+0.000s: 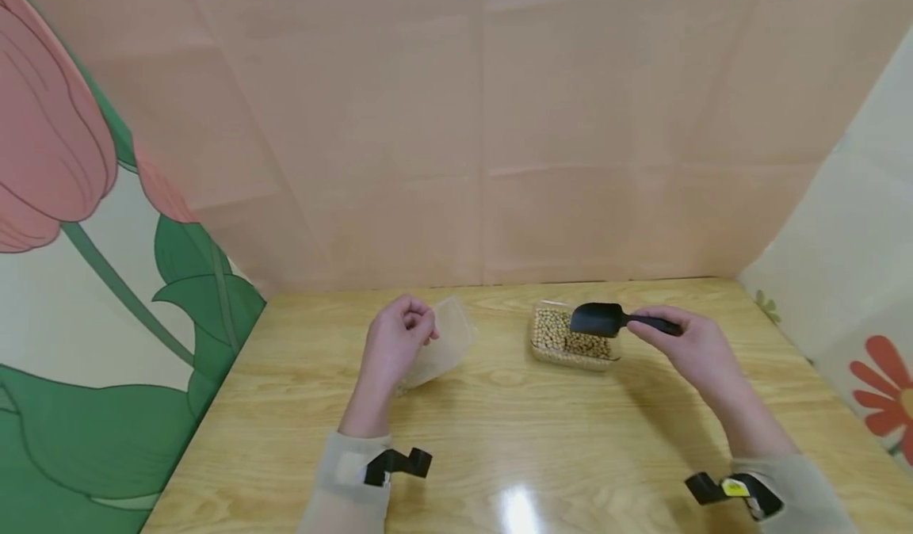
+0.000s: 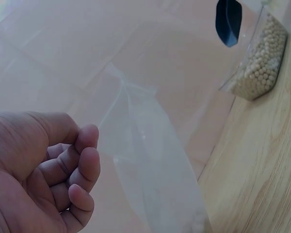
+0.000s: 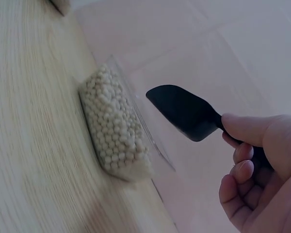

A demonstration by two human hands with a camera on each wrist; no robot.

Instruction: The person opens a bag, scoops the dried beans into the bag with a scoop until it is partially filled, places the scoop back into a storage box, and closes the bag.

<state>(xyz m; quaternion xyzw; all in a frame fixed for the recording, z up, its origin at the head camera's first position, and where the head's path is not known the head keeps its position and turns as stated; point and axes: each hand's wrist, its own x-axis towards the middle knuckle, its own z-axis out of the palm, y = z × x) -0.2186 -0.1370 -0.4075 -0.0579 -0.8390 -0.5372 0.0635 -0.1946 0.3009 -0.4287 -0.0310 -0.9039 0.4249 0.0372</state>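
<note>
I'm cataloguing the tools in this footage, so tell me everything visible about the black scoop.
The scoop is plain black and looks like plastic, with a hollow bowl tapering to a rounded tip and a slim handle. The right hand pinches that handle. The tip points toward the person's left, and the scoop is held above the clear box of beans, apart from it. No beans show inside the bowl.
</note>
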